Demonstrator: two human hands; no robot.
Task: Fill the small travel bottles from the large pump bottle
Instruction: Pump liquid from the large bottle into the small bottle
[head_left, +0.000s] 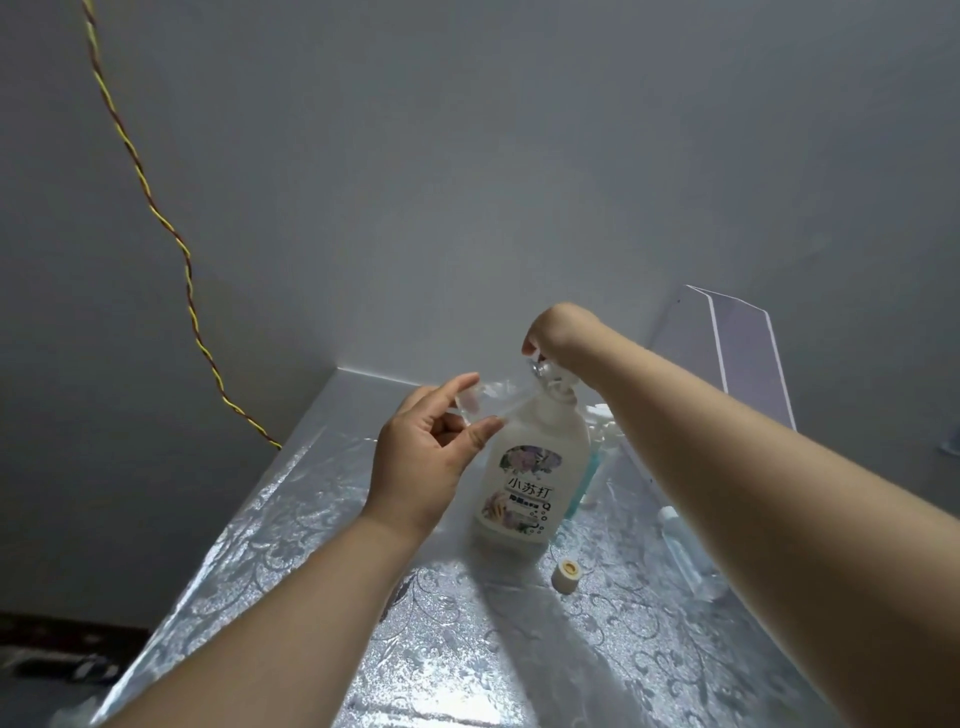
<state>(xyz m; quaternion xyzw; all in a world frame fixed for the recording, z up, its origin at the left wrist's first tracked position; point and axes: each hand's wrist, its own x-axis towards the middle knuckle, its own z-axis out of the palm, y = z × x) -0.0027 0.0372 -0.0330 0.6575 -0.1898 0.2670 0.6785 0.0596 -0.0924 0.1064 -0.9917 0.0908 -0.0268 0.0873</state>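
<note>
table cover (291, 519) was glossy silver film, embossed with scrollwork | pump bottle (540, 441) looked smooth opaque white plastic with a printed label (its pump head clear and shiny) | travel bottle (470, 400) was clear plastic | loose cap (566, 574) looked matt cream plastic | panel (748, 358) was smooth transparent sheet | wall (467, 156) was matt

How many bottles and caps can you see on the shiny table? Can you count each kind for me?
Large pump bottle: 1
Small clear travel bottles: 2, one held in the left hand, one lying on the table
Blue-green bottle, half hidden behind the pump bottle: 1
Loose cap: 1
Total: 5
</note>
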